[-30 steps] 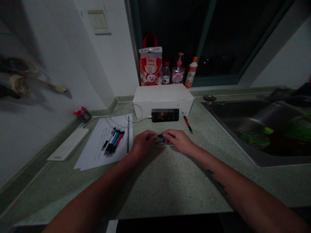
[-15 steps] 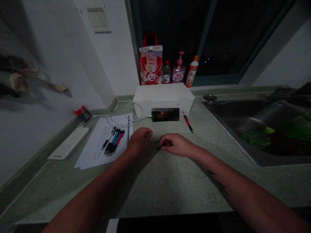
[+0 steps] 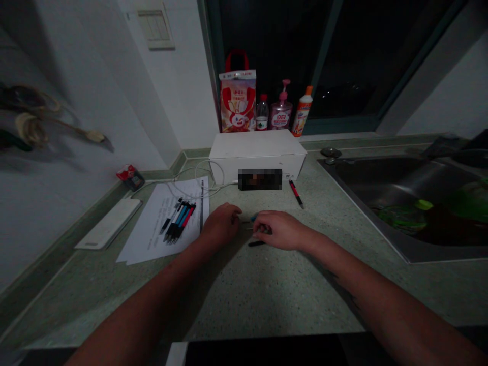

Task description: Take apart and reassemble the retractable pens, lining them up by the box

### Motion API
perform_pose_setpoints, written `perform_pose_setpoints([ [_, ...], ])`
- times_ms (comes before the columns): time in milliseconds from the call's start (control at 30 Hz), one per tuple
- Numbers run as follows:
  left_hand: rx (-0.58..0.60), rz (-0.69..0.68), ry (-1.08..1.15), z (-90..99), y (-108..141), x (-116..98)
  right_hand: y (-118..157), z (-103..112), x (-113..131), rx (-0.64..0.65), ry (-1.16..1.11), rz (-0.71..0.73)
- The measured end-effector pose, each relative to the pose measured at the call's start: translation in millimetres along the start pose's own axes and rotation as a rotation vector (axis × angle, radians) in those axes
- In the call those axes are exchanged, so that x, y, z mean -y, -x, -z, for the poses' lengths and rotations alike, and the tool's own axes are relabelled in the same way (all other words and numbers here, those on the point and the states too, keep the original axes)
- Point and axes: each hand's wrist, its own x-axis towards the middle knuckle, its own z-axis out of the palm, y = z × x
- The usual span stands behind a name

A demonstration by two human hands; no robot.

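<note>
Out from under the right hand's fingers came a slim black pen piece point(image 3: 256, 243), and there it lay on the speckled green tabletop point(image 3: 267, 290), just below that right hand point(image 3: 280, 229)! The hand was bunched narrow, fingertips point(image 3: 264, 229) pinched low, and whether they gripped anything small, you couldn't tell in this light. Over on the other side, the left hand point(image 3: 221, 223) sat curled, knuckles up, fingers pointing inward; it was hard to say if it held anything. Between the two, a small blue-tipped pen part point(image 3: 253, 217) showed just beside the right hand, near some thin pale pieces point(image 3: 247, 224), too dim to name.

Left of the action, a bundle of blue, red and black pens point(image 3: 179, 222) lay on a printed paper sheet point(image 3: 143, 244), right beside the left hand. Further up, a red-and-black pen point(image 3: 296, 194) lay alone on the tabletop, next to a blurred dark block point(image 3: 260, 179) resting against a white box point(image 3: 255, 147). A white cable point(image 3: 198, 178) looped across the top of the paper. Off to the right sat a steel sink point(image 3: 385, 175), well apart from both hands, with green items point(image 3: 402, 216) inside it.
</note>
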Motion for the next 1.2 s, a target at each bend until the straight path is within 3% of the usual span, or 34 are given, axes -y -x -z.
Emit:
perform_pose_setpoints([
  [100, -0.05, 0.021, 0.025, 0.7, 1, 0, 0, 2, 0, 0.014, -0.009, -0.021],
  [400, 0.027, -0.007, -0.069, -2.1, -1, 2, 4, -4, 3, 0.165, 0.041, 0.065],
  [567, -0.055, 0.058, 0.156, 0.9, -1, -5, 0, -5, 1, 0.011, 0.089, -0.025],
  [733, -0.022, 0.043, 0.447, -2.1, 3, -12, -5, -5, -8, -0.222, 0.079, -0.162],
  [900, -0.001, 0.028, 0.519, -7.3, 3, -12, -4, -5, -10, -0.252, 0.072, -0.121],
  [1200, -0.002, 0.103, 0.621, 0.0, 2, -19, -4, -2, -8, -0.279, -0.026, -0.091],
])
